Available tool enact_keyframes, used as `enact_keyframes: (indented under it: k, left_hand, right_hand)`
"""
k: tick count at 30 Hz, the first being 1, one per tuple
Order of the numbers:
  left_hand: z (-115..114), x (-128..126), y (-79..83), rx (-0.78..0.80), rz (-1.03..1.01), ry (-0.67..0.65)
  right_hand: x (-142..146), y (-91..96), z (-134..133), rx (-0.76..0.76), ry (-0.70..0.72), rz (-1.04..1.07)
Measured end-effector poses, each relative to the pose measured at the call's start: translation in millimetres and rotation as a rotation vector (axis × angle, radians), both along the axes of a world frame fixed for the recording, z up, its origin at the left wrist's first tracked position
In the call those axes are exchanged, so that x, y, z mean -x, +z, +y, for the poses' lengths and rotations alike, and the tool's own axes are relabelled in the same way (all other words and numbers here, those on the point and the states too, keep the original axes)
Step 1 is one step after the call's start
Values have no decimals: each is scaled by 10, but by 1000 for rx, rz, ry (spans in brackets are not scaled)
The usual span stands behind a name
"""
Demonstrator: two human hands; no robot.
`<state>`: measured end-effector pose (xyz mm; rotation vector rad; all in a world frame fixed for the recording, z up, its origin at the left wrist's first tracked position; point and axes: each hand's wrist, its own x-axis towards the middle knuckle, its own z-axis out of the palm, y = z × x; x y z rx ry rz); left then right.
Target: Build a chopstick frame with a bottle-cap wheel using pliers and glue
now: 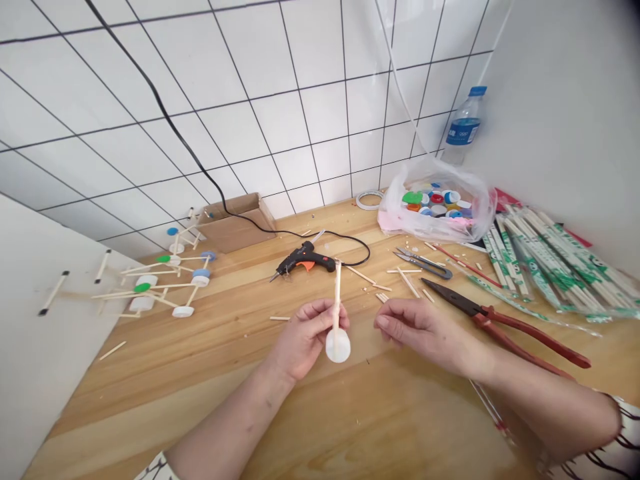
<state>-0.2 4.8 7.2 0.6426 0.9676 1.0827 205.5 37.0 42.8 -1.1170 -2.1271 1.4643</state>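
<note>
My left hand (307,337) pinches a wooden stick (337,290) with a round white bottle cap (339,346) at its near end. The stick stands nearly upright in view, and its far tip overlaps the back of a black glue gun (306,259) lying on the wood. To the right, apart from the stick, my right hand (417,328) hovers with fingers curled in and the thumb against them; nothing shows between them. Short stick pieces (409,283) lie just beyond it. Red-handled long-nose pliers (493,320) lie beside my right wrist, and the forearm partly hides one handle.
Small stick-and-cap models (173,283) stand at the left. A cardboard box (237,223), a tape roll (369,200), and a plastic bag of caps (437,203) line the wall. Thread snips (425,263), wrapped chopsticks (555,257) and a water bottle (465,127) are at the right.
</note>
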Motion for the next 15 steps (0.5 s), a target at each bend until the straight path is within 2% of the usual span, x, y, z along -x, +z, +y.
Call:
enact_keyframes:
  k: [4,7,10,12,15]
  left_hand:
    - [9,-9,-29,-26,45,-14]
    - [2,-19,-21,-32,84,-35]
    - [-7,-31,-10,-34,103,-15]
    - [-5,-38,-5,-26,117,7]
    - [10,-43,0,-24,125,42]
  right_hand:
    - [-180,342,-28,-373,-95,-151]
    - [-444,427,-105,-569,-245,-238]
    - [-828,238,-191,-761,-375,-433]
    - [-1100,20,-234,-830,-361,-584]
    - [-1410,-282,-277,-777,-395,-792]
